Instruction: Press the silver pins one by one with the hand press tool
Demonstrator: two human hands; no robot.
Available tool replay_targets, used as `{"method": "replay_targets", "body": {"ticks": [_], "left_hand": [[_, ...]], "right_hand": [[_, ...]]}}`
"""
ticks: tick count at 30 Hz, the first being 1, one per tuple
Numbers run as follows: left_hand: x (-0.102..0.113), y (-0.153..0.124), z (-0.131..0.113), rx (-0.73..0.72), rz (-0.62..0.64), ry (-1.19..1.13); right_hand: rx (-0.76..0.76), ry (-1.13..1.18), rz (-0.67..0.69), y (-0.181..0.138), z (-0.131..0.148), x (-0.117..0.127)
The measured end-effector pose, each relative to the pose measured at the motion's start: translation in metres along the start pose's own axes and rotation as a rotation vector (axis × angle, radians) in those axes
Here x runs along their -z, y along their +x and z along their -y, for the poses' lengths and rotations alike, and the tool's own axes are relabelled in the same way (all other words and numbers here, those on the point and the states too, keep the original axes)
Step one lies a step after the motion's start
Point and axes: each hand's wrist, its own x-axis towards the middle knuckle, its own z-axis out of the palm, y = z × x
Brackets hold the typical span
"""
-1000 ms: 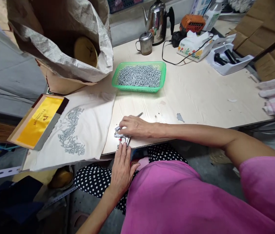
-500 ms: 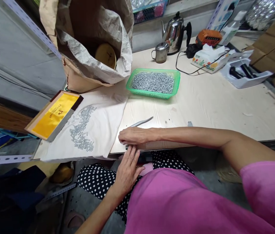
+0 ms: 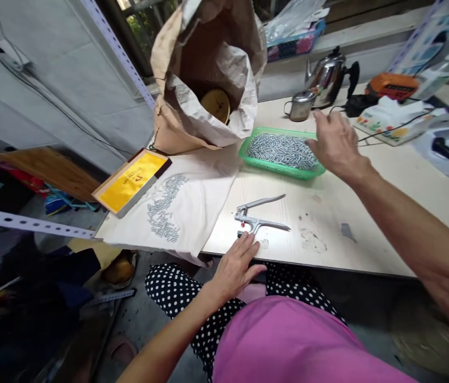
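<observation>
My left hand (image 3: pixel 237 266) lies flat at the table's front edge, fingers stretched out. Its fingertips touch the head end of silver spring-loaded pliers (image 3: pixel 262 222), which lie with their two handles spread toward the right. My right hand (image 3: pixel 336 142) hovers at the right end of a green plastic basket (image 3: pixel 284 169), thumb and fingers apart, with nothing visible in it. Small silver metal pins or tubes (image 3: pixel 278 149) fill the basket. More of these small metal pieces (image 3: pixel 165 210) lie loose on a white cloth (image 3: pixel 198 213) to the left.
A large paper sack (image 3: pixel 184 122) stands at the back left, beside a yellow-lined box (image 3: pixel 132 181). Behind the basket are a metal cup (image 3: pixel 301 106) and a steel kettle (image 3: pixel 328 80). An orange battery (image 3: pixel 391 86), a tissue pack (image 3: pixel 387 119) and a white tray (image 3: pixel 447 159) sit at right.
My right hand has left the pliers and moved up and right to the basket, uncovering the pliers. My left hand stays at the table edge. The view has shifted left.
</observation>
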Motion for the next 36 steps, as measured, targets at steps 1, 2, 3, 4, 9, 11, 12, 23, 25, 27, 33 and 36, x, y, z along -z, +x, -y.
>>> {"method": "replay_targets", "body": {"ticks": [1,2,3,4,9,11,12,23,25,27,33,36], "left_hand": [[0.005,0.004,0.008,0.029,-0.05,-0.002],[0.013,0.007,0.018,0.088,-0.11,0.016],[0.024,0.008,0.031,0.18,-0.169,0.062],[0.037,0.007,0.045,0.296,-0.222,0.132],[0.104,-0.002,0.121,0.878,-0.09,0.584],[0.115,-0.003,0.139,0.984,0.023,0.65],[0.118,-0.003,0.145,1.015,0.071,0.664],[0.118,0.008,0.17,0.941,0.202,0.688],[0.118,0.011,0.171,0.89,0.162,0.662],[0.116,0.015,0.166,0.833,0.088,0.569],[0.086,0.038,0.1,0.853,-0.039,-0.263],[0.065,0.053,0.062,0.89,-0.043,-0.633]], "right_hand": [[-0.001,-0.042,0.028,-0.007,-0.003,-0.002],[0.027,-0.057,0.058,-0.018,-0.002,-0.004],[0.078,-0.044,0.089,-0.032,0.001,-0.007],[0.144,-0.007,0.122,-0.047,0.006,-0.012],[0.413,0.31,0.24,-0.114,0.04,-0.041],[0.452,0.375,0.304,-0.13,0.051,-0.05],[0.463,0.388,0.337,-0.136,0.056,-0.053],[0.474,0.181,0.567,-0.161,0.068,-0.051],[0.456,0.12,0.608,-0.161,0.069,-0.051],[0.43,0.093,0.626,-0.16,0.069,-0.049],[0.364,0.008,0.639,-0.157,0.066,-0.049],[0.384,-0.002,0.636,-0.157,0.063,-0.053]]}}
